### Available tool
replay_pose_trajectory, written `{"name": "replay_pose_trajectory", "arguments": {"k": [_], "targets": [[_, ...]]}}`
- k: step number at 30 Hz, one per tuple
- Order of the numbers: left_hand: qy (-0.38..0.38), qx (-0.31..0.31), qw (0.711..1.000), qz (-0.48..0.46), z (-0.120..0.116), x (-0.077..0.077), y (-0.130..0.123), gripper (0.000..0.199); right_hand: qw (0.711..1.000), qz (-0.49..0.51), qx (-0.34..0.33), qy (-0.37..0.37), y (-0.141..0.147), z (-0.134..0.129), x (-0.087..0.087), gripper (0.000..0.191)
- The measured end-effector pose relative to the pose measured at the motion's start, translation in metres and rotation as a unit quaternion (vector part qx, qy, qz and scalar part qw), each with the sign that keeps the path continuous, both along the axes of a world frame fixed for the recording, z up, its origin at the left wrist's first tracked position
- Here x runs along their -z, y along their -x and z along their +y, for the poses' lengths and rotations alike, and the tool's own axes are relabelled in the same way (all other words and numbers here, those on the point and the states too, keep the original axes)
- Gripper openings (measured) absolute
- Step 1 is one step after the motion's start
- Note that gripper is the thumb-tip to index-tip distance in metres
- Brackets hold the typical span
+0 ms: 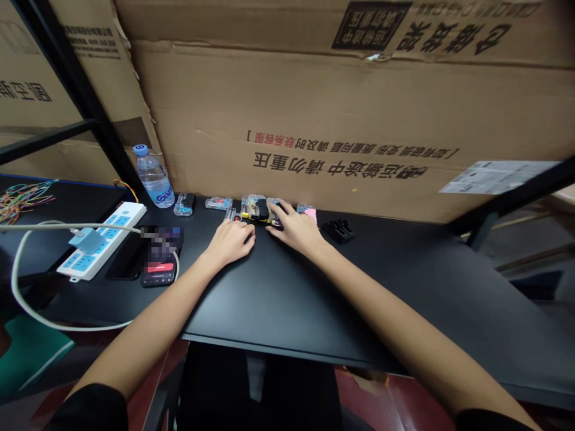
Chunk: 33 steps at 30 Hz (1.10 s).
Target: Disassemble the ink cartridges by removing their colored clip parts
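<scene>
A row of small transparent plastic cases with coloured parts lies at the foot of the cardboard. In the middle sits a clear case with a black part and a yellow edge [257,206]. My left hand [230,242] rests on the table with its fingers curled. A small clear piece with a bit of red [230,214] shows just beyond its knuckles; whether the fingers grip it is hidden. My right hand [296,228] reaches over a clear-and-black case [275,222], thumb on the near side and fingers on the far side. Its fingers partly cover that case.
More clear cases [218,203] [184,204] lie to the left, near a water bottle [155,178]. A black slotted piece [338,230] is at right. A power strip [103,241], a cable and a lit phone [159,275] are on the left. Cardboard [314,102] walls the back.
</scene>
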<state>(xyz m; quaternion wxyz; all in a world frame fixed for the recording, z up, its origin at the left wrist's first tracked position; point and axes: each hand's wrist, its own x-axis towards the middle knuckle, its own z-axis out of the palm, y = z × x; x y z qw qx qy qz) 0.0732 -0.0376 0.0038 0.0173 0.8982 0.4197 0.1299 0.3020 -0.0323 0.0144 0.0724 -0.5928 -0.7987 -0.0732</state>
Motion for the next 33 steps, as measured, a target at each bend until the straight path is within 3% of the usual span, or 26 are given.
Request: {"name": "replay_pose_trajectory", "arguments": {"k": [6, 13, 18, 21, 24, 28, 33], "targets": [[-0.001, -0.005, 1.000, 0.008, 0.000, 0.001, -0.001, 0.024, 0.997, -0.051, 0.049, 0.018, 0.004, 0.000, -0.003, 0.066], [0.006, 0.000, 1.000, 0.005, 0.000, -0.002, -0.001, 0.024, 0.997, -0.070, 0.024, -0.021, -0.004, 0.001, 0.000, 0.063], [0.009, 0.008, 1.000, 0.000, 0.001, -0.001, 0.001, 0.023, 0.994, -0.049, 0.009, -0.096, -0.023, -0.001, 0.000, 0.054], [0.002, 0.010, 0.999, -0.035, -0.001, -0.003, 0.000, 0.019, 0.985, 0.003, -0.001, -0.172, -0.037, -0.015, 0.000, 0.051], [-0.023, 0.008, 0.990, -0.141, -0.007, -0.007, -0.003, 0.017, 0.972, 0.063, -0.049, -0.219, -0.044, -0.038, 0.004, 0.044], [-0.061, 0.057, 0.961, -0.265, -0.017, -0.010, -0.009, 0.024, 0.958, 0.137, -0.151, -0.202, -0.041, -0.063, 0.012, 0.032], [-0.028, 0.167, 0.952, -0.255, -0.021, -0.003, -0.016, 0.031, 0.949, 0.199, -0.213, -0.124, -0.037, -0.071, 0.017, 0.029]]}}
